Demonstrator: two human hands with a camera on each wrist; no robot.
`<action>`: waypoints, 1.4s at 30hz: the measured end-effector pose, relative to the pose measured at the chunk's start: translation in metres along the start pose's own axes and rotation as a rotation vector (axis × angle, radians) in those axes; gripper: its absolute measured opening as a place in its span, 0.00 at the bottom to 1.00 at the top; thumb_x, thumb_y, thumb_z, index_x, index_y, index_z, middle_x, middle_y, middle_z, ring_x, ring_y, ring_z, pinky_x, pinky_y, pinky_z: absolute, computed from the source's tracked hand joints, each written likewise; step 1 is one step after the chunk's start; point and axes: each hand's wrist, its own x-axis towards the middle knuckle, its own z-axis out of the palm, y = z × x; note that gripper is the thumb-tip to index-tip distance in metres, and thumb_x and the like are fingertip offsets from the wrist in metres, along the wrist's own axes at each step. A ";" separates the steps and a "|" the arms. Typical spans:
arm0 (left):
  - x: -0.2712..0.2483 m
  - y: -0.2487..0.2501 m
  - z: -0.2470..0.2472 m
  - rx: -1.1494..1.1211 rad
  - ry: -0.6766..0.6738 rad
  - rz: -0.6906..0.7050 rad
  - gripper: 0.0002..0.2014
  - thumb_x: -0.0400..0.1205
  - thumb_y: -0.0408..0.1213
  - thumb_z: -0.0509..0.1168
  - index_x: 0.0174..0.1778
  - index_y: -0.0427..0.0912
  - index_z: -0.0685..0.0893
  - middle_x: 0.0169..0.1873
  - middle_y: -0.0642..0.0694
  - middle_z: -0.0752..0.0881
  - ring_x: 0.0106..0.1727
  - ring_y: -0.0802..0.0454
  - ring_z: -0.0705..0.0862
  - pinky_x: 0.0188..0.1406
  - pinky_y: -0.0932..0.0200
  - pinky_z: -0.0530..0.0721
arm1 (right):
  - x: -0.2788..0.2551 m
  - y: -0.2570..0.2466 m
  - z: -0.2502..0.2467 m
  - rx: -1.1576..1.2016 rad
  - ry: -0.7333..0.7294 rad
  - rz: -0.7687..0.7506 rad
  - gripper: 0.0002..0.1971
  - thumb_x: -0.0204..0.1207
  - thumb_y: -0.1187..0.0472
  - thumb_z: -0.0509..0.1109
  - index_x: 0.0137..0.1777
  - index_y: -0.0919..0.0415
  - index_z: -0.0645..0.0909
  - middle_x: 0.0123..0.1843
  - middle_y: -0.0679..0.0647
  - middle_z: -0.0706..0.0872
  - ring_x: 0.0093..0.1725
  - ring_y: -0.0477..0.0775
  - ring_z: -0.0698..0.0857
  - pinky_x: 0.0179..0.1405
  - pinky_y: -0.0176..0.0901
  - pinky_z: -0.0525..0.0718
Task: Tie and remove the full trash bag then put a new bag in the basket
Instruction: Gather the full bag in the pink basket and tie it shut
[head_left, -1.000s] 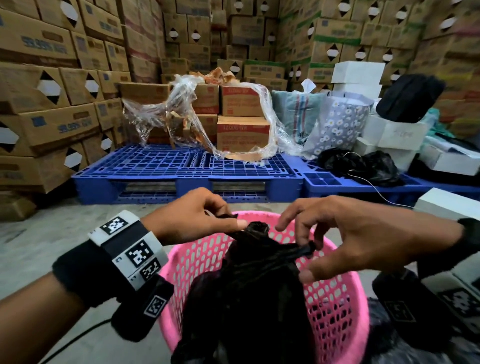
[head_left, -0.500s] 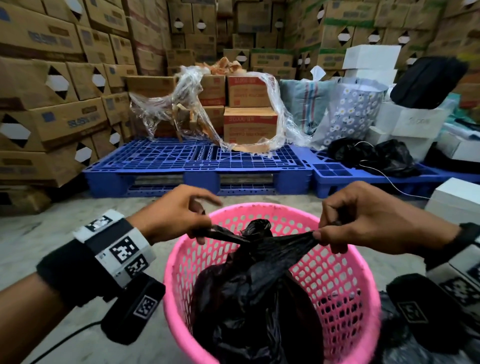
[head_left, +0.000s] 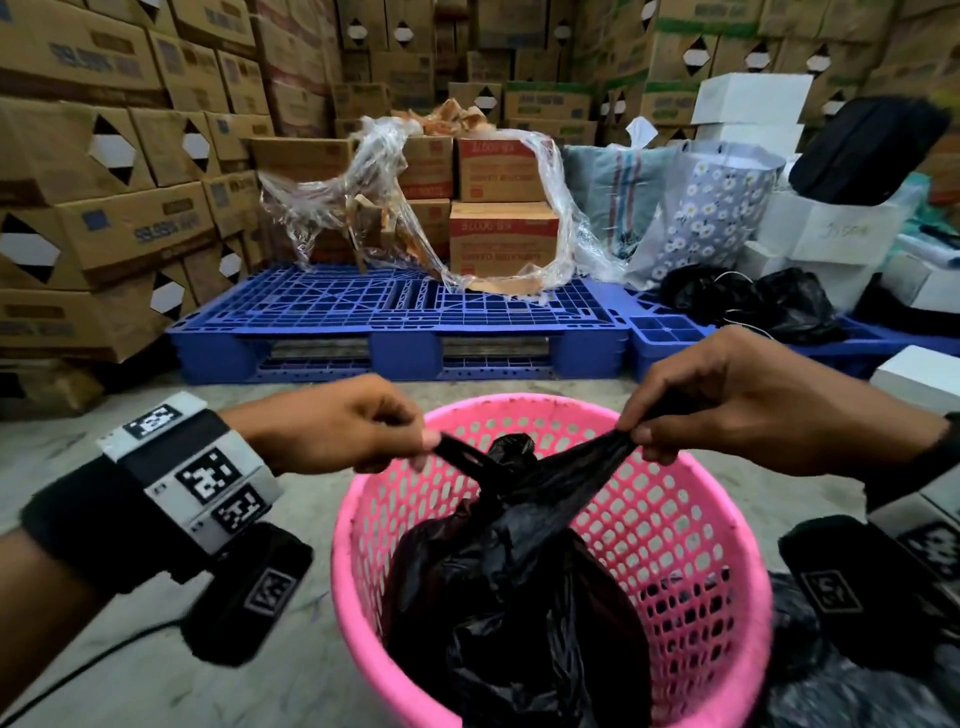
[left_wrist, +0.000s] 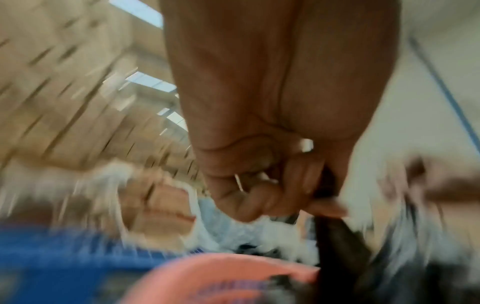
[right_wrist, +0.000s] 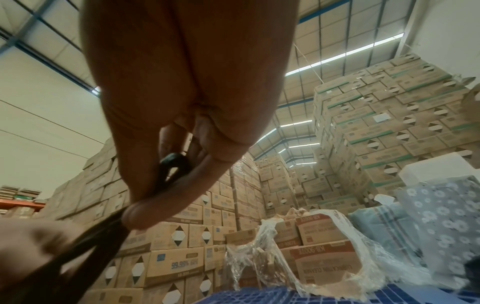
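Observation:
A pink perforated basket (head_left: 691, 525) stands on the concrete floor right in front of me. Inside it sits a full black trash bag (head_left: 509, 587), its top gathered into a knot (head_left: 511, 452). My left hand (head_left: 358, 426) pinches one black strip of the bag (left_wrist: 330, 232) and draws it out to the left. My right hand (head_left: 727, 405) pinches the other black strip (right_wrist: 109, 230) and draws it out to the right. Both strips are stretched taut above the basket's rim. The left wrist view is blurred.
Blue plastic pallets (head_left: 395, 312) lie just beyond the basket, carrying boxes in torn clear wrap (head_left: 498, 208). Cardboard cartons (head_left: 104, 171) are stacked high at left and behind. White boxes (head_left: 831, 234), a floral bag (head_left: 711, 208) and loose black bags (head_left: 769, 306) fill the right. More black plastic (head_left: 841, 691) lies beside the basket.
My hands have moved apart, left hand leftward and right hand rightward, pulling the two strips taut so the knot draws tighter. The view has dropped nearer the basket.

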 end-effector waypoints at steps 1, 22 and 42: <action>0.004 0.004 0.003 -0.171 0.078 0.011 0.14 0.82 0.40 0.61 0.34 0.40 0.87 0.17 0.51 0.72 0.21 0.56 0.68 0.23 0.66 0.66 | 0.000 -0.005 0.002 0.008 -0.020 -0.021 0.07 0.69 0.76 0.74 0.38 0.65 0.90 0.30 0.64 0.91 0.29 0.51 0.88 0.32 0.33 0.86; 0.015 0.049 0.046 -0.240 0.254 0.288 0.18 0.83 0.42 0.59 0.29 0.37 0.77 0.24 0.46 0.70 0.27 0.52 0.67 0.29 0.53 0.64 | 0.022 -0.005 0.036 0.240 -0.270 0.044 0.15 0.75 0.65 0.70 0.61 0.55 0.80 0.56 0.56 0.91 0.53 0.45 0.88 0.53 0.37 0.86; 0.011 0.038 0.039 0.197 0.163 0.355 0.09 0.82 0.40 0.61 0.39 0.44 0.84 0.23 0.56 0.77 0.27 0.62 0.75 0.29 0.64 0.71 | 0.025 0.015 0.051 -0.185 -0.030 -0.167 0.03 0.77 0.67 0.68 0.46 0.63 0.84 0.45 0.57 0.91 0.46 0.50 0.87 0.52 0.48 0.84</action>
